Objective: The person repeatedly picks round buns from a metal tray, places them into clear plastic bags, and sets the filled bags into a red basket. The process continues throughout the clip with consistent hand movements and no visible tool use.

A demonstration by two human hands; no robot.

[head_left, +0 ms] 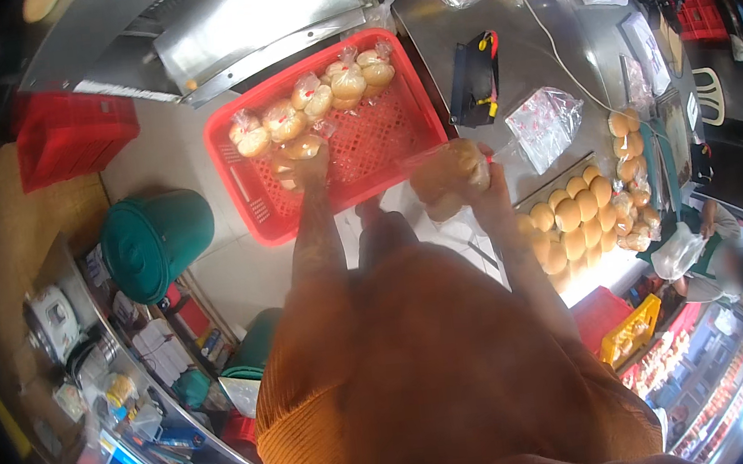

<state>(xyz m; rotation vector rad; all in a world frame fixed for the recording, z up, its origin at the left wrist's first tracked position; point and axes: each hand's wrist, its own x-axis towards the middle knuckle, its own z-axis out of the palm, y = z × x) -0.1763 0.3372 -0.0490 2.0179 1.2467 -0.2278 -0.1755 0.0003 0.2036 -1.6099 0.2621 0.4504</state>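
A red plastic crate (254,222) with a perforated floor lies in front of me. Along its far side sits a row of clear bags of buns (316,100), their necks tied in red. My left hand (315,167) reaches into the crate, closed on a bag of buns (298,149) just nearer than that row; its fingertips are partly hidden. To the right, my right hand (496,190) grips another clear bag of buns (446,181) by its red-tied end. That bag hangs by the crate's near right corner and is slightly blurred.
On the steel table (516,54) at right stand loose buns (573,215) in rows, a pack of plastic bags (545,126) and a black device (473,81) with red and yellow parts. Left are a green bin (156,246) and a red crate (76,136). A person (708,242) is at far right.
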